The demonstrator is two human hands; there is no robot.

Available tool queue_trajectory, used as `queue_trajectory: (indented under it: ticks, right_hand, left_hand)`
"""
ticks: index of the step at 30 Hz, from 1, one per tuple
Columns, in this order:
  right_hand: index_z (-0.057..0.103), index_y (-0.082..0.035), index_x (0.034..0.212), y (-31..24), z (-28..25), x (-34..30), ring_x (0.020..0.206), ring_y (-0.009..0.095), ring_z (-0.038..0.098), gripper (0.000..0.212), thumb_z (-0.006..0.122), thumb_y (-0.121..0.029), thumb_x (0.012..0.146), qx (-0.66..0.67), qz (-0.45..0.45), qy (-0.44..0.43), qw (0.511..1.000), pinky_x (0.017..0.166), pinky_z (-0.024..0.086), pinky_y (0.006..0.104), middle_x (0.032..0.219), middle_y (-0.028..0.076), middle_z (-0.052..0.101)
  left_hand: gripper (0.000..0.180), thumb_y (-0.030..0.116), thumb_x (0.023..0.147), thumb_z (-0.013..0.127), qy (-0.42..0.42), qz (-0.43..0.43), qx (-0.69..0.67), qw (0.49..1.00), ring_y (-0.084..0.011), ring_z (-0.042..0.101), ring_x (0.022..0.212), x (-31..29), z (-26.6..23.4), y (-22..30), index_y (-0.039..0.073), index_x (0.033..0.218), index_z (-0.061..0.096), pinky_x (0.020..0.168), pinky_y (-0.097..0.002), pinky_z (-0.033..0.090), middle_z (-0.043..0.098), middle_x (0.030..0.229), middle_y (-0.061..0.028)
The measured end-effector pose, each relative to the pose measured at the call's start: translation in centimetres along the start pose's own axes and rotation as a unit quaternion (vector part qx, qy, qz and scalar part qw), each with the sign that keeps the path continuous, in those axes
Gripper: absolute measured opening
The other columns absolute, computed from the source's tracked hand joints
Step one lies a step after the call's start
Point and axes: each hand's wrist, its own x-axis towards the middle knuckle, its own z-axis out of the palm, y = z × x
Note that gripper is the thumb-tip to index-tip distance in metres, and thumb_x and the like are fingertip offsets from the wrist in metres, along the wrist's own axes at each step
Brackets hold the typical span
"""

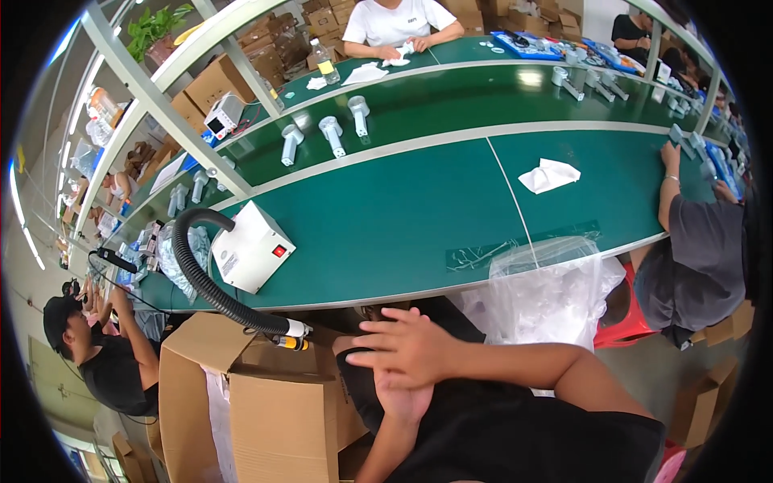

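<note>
**My two empty-looking hands meet in front of me, at the near edge of a green surface**

On the green surface (403,213), a white box-shaped machine (251,248) with a red switch sits to my left. Its black ribbed hose (192,258) arches over the near edge, probably bent that way so its end, beside a yellow-tipped fitting (291,344), stays close to my seat. Below it, just left of my hands, stands an open cardboard box (282,427), seemingly put there for easy reach. To my right, a clear plastic bag (551,286) overlaps the edge. Beyond a pale rail, three grey handled parts (331,135) lie spaced apart, perhaps so each can be lifted singly. A crumpled white sheet (550,175) lies well apart from me.

My right forearm comes across from the right; my right hand (415,348) is open, fingers spread leftward, over my left hand (404,398). The left rises from below, wrist bare; its fingers are partly covered, so I cannot tell whether they are curled.
</note>
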Motion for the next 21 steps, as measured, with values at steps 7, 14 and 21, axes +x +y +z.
queue_trajectory:
  ticks: [7, 14, 21]
  right_hand:
    - [0.069, -0.019, 0.107, 2.4, -6.5, -1.6, 0.082, 0.02, 0.069, 0.029, 0.064, -0.036, 0.085, -0.003, -0.015, -0.084, 0.996, 0.068, 0.055, 0.0337, 0.09, 0.003, 0.071]
    - [0.063, -0.006, 0.075, 9.6, -16.6, -3.3, 0.066, 0.03, 0.063, 0.017, 0.068, -0.02, 0.084, -0.19, 0.195, 0.087, 0.958, 0.058, 0.048, 0.0392, 0.072, 0.012, 0.063]
    - [0.064, -0.004, 0.087, 19.9, -21.6, -8.1, 0.091, 0.037, 0.06, 0.02, 0.069, -0.022, 0.081, -0.332, 0.279, 0.029, 0.901, 0.075, 0.048, 0.0436, 0.097, 0.018, 0.063]
  left_hand:
    - [0.06, 0.046, 0.101, 0.026, -0.13, -0.08, -0.023, 0.988, -0.031, 0.03, 0.142, -1.6, 0.9, -1.1, 0.009, 0.147, 0.032, 0.116, -0.0455, 0.023, 0.032, 0.153, -0.0121]
    - [0.056, 0.031, 0.102, 0.043, -0.188, -0.114, 0.12, 0.968, -0.033, 0.048, 0.13, -1.6, 1.1, 2.1, 0.004, 0.149, 0.028, 0.104, -0.0407, 0.04, 0.032, 0.153, -0.0195]
    - [0.048, 0.034, 0.103, 0.042, -0.096, -0.148, 0.177, 0.968, -0.0198, 0.058, 0.113, -2.2, -7.5, 1.9, 0.002, 0.138, 0.045, 0.096, -0.0326, 0.045, 0.058, 0.127, -0.0115]
